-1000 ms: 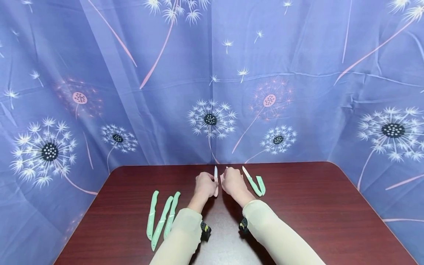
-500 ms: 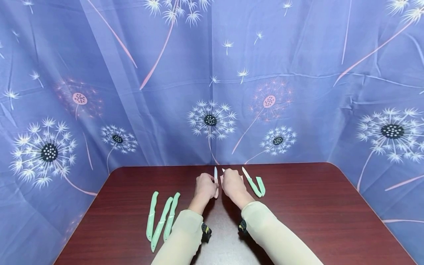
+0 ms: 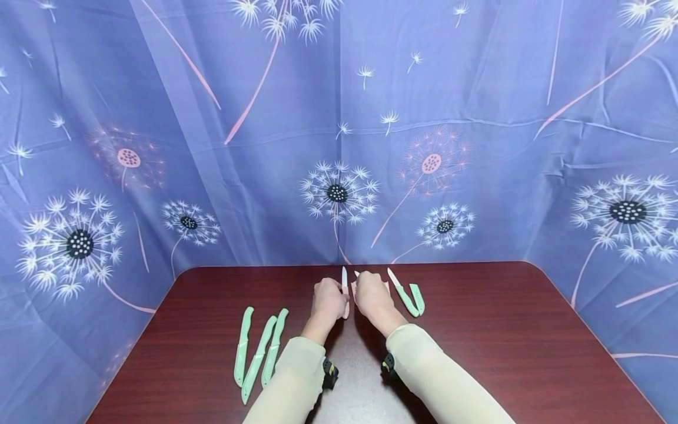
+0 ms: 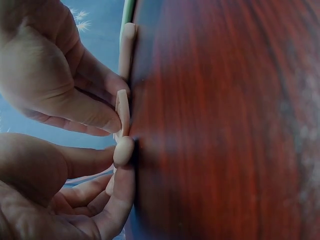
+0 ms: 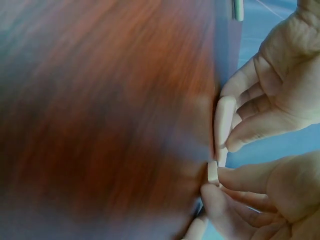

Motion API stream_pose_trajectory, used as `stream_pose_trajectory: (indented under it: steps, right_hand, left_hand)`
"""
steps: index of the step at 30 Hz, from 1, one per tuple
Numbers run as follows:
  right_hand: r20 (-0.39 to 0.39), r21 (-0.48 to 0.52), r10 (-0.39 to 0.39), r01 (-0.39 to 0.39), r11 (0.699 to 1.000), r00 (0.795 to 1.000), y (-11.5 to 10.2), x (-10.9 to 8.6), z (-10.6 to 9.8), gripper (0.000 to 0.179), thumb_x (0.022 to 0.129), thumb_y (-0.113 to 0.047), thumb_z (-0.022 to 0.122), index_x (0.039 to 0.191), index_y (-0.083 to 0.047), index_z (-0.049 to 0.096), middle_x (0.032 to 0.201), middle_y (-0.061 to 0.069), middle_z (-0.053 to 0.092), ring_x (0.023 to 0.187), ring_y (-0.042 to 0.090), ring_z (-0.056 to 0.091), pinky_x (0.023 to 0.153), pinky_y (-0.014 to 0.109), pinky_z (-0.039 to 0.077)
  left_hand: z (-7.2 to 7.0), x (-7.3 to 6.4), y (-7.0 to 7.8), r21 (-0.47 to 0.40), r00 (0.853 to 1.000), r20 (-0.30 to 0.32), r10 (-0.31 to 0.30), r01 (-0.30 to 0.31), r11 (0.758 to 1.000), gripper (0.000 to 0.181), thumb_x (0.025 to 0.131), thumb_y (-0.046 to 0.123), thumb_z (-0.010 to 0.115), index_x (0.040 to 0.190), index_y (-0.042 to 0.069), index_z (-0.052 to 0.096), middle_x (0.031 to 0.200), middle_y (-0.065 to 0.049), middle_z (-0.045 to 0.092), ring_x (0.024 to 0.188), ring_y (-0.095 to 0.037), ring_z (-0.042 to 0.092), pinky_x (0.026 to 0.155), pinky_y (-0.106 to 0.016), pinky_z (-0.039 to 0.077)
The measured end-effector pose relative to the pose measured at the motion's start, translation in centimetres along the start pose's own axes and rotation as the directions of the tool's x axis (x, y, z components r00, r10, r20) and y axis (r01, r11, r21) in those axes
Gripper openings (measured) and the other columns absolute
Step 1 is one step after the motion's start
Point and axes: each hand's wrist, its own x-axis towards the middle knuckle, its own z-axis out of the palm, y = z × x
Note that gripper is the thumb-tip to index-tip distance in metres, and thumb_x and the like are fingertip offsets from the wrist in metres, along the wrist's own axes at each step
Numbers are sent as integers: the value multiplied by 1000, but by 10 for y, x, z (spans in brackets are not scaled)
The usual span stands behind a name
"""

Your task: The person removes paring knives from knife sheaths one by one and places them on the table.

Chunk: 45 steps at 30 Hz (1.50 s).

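My left hand grips the pink handle of a small paring knife, its pale blade pointing to the far edge of the table. Just right of it, my right hand pinches a pink sheath between thumb and fingers. In the left wrist view the sheath stands right beside the knife's rounded handle end. A second pink handle lies beyond the right hand. Past the right hand's knuckles a pale blade tip shows; the rest is hidden under that hand.
Right of the hands lie an unsheathed green knife and its green sheath, near each other. Several sheathed green knives lie to the left. A dandelion-print curtain hangs behind the brown table.
The right hand has shifted very slightly, and the blade tip beyond it now shows farther left. The left hand and its knife stay almost where they were.
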Motion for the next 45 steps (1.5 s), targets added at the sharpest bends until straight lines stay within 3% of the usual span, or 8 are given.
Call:
stream_pose_trajectory:
  steps: [4,11,19,23,28,32,39,45]
  right_hand:
    - [8,21,-4,4,1000,1000,2,1,1,30,97,0,62,69,-10,66,75,9,69,63,19,65,53,40,55]
    - [3,1,-41,41,999,999,35,32,39,31,95,-5,60,67,-16,64,70,4,66,60,17,59,52,40,52]
    - [-10,48,-78,78,996,997,5,-7,-6,22,92,2,62,75,-9,69,83,9,74,71,20,67,63,41,57]
    - [-32,13,-106,107,994,994,3,-15,-11,12,93,1,66,85,-7,72,85,9,75,80,21,71,72,42,58]
    - [-75,12,-168,169,986,983,5,-21,-12,5,94,-3,71,96,-2,75,85,10,74,79,25,72,71,43,59]
    - [-111,21,-205,209,978,972,6,-28,-14,13,94,-5,74,107,-1,77,96,12,77,87,30,75,73,46,61]
    - [-139,-23,-259,259,966,956,7,-42,-20,26,90,-6,81,115,-4,77,100,13,76,93,32,75,76,47,61]
    - [-174,-69,-302,294,953,937,8,-55,-24,31,86,-9,85,117,-6,78,101,13,74,89,34,75,73,48,61]
  left_hand:
    - [0,0,0,9,1000,1,0,0,1000,11,87,7,84,97,3,81,93,-13,76,91,-30,74,83,-43,61]
    - [-1,0,0,4,1000,15,9,-9,1000,8,90,8,82,97,4,82,90,-12,75,89,-29,73,81,-42,61]
    - [-6,-3,-3,-5,1000,-3,25,-25,1000,23,91,9,81,113,0,79,106,-14,77,102,-33,74,89,-46,59]
    - [-10,-8,-3,5,1000,-3,24,-24,1000,25,92,12,81,115,2,78,109,-14,76,103,-35,73,90,-48,59]
    - [-18,-17,-1,48,998,-25,51,-50,998,28,94,15,81,118,4,77,112,-15,76,102,-37,73,86,-49,59]
    - [-23,-23,0,95,996,-45,82,-77,993,30,94,17,81,121,5,76,117,-15,75,105,-37,73,85,-50,59]
    - [-35,-37,-1,172,990,-60,127,-115,978,32,94,16,81,124,6,74,120,-15,73,109,-38,72,86,-51,59]
    - [-44,-48,-5,230,971,-107,212,-183,956,34,91,13,83,123,4,73,114,-16,71,104,-39,71,83,-51,59]
